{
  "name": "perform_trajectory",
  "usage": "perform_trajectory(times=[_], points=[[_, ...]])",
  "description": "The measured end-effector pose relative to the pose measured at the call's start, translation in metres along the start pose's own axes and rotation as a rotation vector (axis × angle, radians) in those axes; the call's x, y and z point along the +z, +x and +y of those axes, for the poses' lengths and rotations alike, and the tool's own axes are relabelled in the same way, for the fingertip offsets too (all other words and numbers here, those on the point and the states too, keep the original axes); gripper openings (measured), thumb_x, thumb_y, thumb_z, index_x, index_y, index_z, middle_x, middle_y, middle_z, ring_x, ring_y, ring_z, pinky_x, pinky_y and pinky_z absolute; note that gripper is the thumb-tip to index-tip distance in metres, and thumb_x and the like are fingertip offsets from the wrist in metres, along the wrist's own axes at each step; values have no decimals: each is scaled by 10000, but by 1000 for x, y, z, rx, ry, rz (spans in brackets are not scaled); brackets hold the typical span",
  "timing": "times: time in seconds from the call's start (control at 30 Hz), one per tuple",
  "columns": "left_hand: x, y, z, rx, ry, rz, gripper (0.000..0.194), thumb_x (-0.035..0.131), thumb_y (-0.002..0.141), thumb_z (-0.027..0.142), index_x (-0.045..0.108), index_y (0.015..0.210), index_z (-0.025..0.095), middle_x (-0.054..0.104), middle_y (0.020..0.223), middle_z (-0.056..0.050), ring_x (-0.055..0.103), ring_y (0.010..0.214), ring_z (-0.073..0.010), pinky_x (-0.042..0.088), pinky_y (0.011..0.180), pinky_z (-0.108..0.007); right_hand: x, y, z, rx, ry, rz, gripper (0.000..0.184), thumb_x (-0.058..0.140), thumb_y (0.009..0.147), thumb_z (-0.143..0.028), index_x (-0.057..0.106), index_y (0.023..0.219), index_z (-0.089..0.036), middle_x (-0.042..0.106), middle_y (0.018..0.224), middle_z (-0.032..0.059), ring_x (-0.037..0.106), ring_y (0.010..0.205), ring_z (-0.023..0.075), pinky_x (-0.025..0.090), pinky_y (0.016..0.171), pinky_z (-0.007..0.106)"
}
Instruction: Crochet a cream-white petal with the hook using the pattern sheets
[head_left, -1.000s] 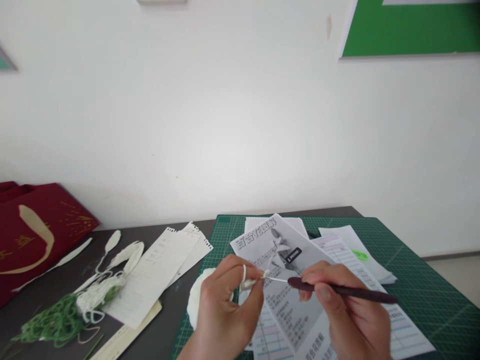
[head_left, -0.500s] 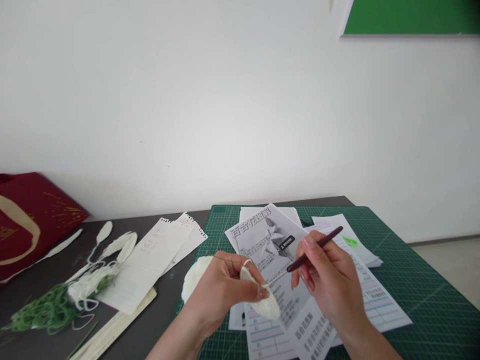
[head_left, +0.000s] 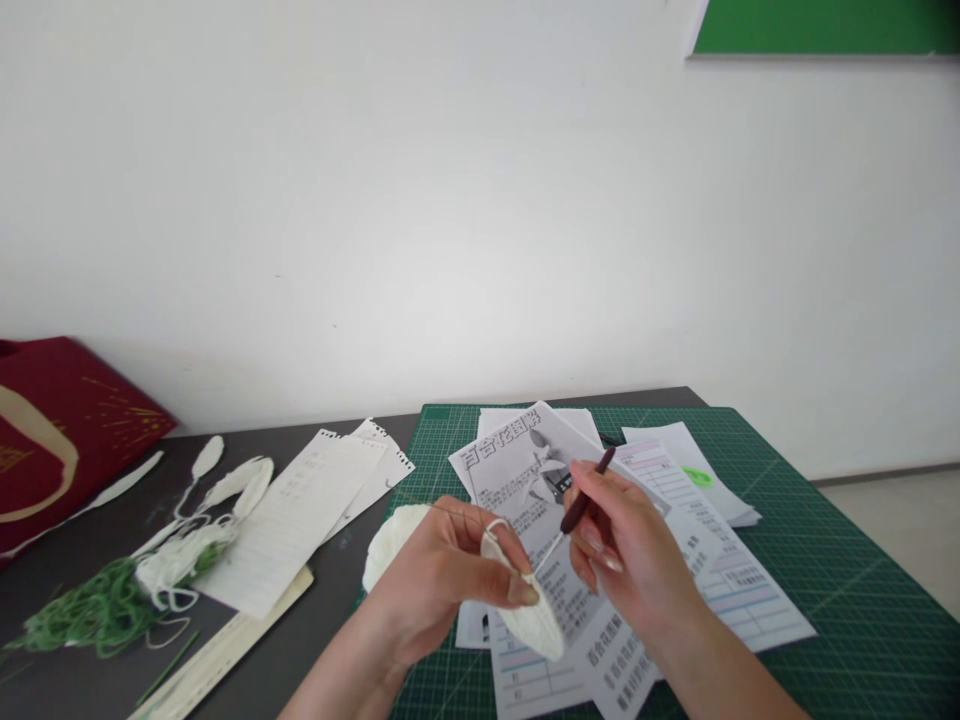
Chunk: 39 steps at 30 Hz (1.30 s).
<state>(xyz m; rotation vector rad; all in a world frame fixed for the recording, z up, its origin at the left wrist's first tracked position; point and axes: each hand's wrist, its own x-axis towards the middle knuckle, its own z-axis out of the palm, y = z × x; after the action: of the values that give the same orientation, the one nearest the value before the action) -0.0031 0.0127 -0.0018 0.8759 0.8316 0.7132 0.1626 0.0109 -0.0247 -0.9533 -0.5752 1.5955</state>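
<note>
Between the thumb and fingers of my left hand (head_left: 469, 565) is a white crocheted petal (head_left: 529, 622), its lower part hanging free. A strand of white yarn loops over the left index finger. My right hand (head_left: 634, 535) grips the dark red handle of a crochet hook (head_left: 583, 498). The hook's thin metal shaft slants down to the petal's edge beside my left thumb; its tip is hidden there. A ball of white yarn (head_left: 394, 538) lies just behind my left wrist. Printed sheets (head_left: 551, 520) with a flower picture are spread beneath both hands.
A green cutting mat (head_left: 795, 530) lies under the sheets, a bright green clip-like piece (head_left: 697, 476) on the papers. To the left are notebook pages (head_left: 300, 500), a ruler (head_left: 225, 655), green yarn (head_left: 97, 610), white crocheted pieces (head_left: 240, 485) and a red bag (head_left: 67, 430).
The crochet hook has swung steeper, its handle end moving left, as my right hand shifted left toward the petal. My left hand stays nearly in place, with the petal tilting slightly lower.
</note>
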Motion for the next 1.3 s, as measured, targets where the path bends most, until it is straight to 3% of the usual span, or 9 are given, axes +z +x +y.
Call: perform_trajectory(times=[0.1,0.27,0.43,0.77,1.03,1.3], points=[[-2,0,-1,11,-1,-4,110,772,459,71,751,547,133,686,520,-6,546,471,-104,397,497,-226,-1,-2,0,-40,-8,-5,368,701,756,-444,523,577,-177,378,318,-101,240,269,31,339,258,157],[-2,1,-1,24,5,-2,88,781,473,93,747,543,135,706,544,-21,575,497,-125,415,525,-245,-6,-14,-3,-400,-30,-65,319,661,824,-381,535,610,-181,438,453,-70,376,363,50,344,349,164],[-2,2,-2,12,4,29,101,794,460,108,745,545,131,720,558,-40,588,511,-144,424,548,-262,-9,-19,1,-576,-65,-103,278,582,893,-312,567,646,-186,442,486,-55,421,415,71,313,384,192],[1,2,-1,11,-17,-4,94,787,469,103,748,549,133,722,565,-35,595,521,-146,441,547,-262,-4,-18,3,-617,22,-113,280,564,903,-288,554,640,-190,447,495,-48,405,432,80,319,379,189],[3,0,-2,26,21,30,78,789,489,123,734,545,131,706,552,-46,581,511,-151,411,532,-266,1,-18,1,-482,88,-29,325,613,872,-330,499,597,-201,370,478,-71,310,392,65,261,341,180],[4,-6,0,202,227,48,166,758,662,285,695,641,132,691,651,-83,588,612,-197,436,597,-327,-2,-20,0,-576,18,-21,315,586,895,-306,504,610,-199,403,478,-65,348,395,61,259,355,186]])
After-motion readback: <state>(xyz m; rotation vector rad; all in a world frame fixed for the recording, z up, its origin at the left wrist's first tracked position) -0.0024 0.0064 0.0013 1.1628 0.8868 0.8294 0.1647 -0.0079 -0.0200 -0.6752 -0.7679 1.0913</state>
